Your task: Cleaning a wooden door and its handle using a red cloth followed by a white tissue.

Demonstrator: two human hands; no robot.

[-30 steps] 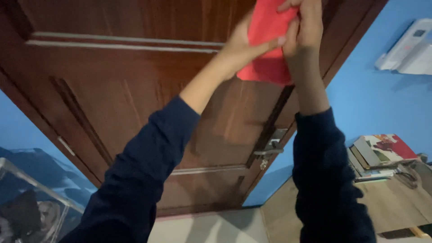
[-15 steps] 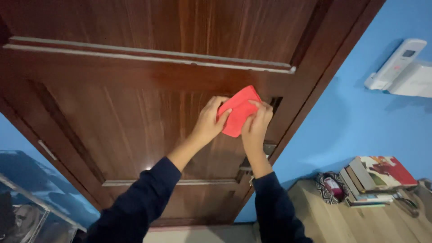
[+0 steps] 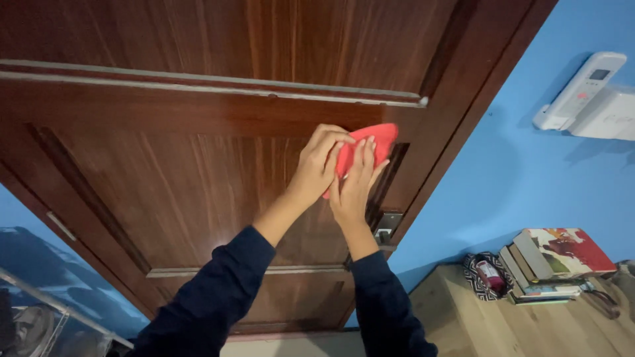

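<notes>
Pressing a red cloth (image 3: pixel 365 149) flat against a dark wooden door (image 3: pixel 198 172), near its right edge, just under the pale horizontal moulding (image 3: pixel 211 84) and above the metal handle plate (image 3: pixel 385 227). Left hand (image 3: pixel 319 165) curled over the cloth's left side, fingers bent and knuckles up, pinning the fabric rather than gripping it in a fist. Right hand (image 3: pixel 354 184) spread nearly flat, fingers extended upward over the cloth's lower part, palm toward the wood. Both in dark blue sleeves.

Judging by position: wiping in progress around the upper part of the middle panel, close to the latch side. Cannot tell from the sheen which areas are already clean; lower panel and left-hand stretch of the door look untouched by the cloth at this instant, so probably much of the surface left.

Beyond the door: blue wall (image 3: pixel 529 178), white wall unit (image 3: pixel 582 92), stacked books (image 3: pixel 552 261) on a wooden desk (image 3: pixel 476 317) near its far edge.
</notes>
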